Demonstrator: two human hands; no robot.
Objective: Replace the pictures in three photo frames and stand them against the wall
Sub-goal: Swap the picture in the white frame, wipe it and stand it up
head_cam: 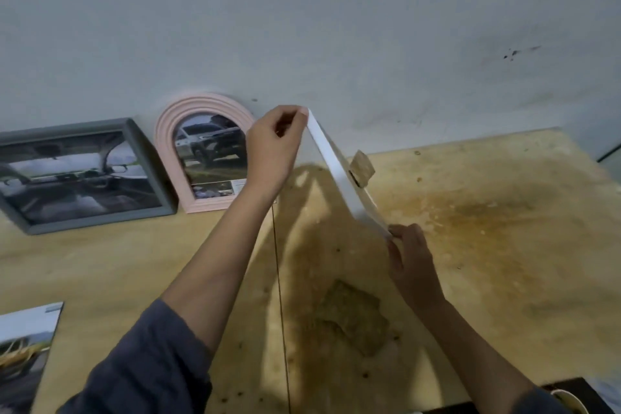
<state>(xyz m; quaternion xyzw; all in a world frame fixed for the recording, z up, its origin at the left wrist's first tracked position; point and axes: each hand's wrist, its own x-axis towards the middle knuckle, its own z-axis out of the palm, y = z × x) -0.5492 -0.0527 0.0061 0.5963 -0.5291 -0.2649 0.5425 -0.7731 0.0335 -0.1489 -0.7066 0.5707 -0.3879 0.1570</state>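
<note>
Above table [504, 245] | left hand [272, 151] pinches white frame [339, 175] top | right hand [411, 262] pinches bottom | face hidden

A pale grey wall [336, 27] is filling twelve o'clock, dark specks [510, 54] marking it at two o'clock; a stained plywood worktop [504, 245] is spreading below.
</note>
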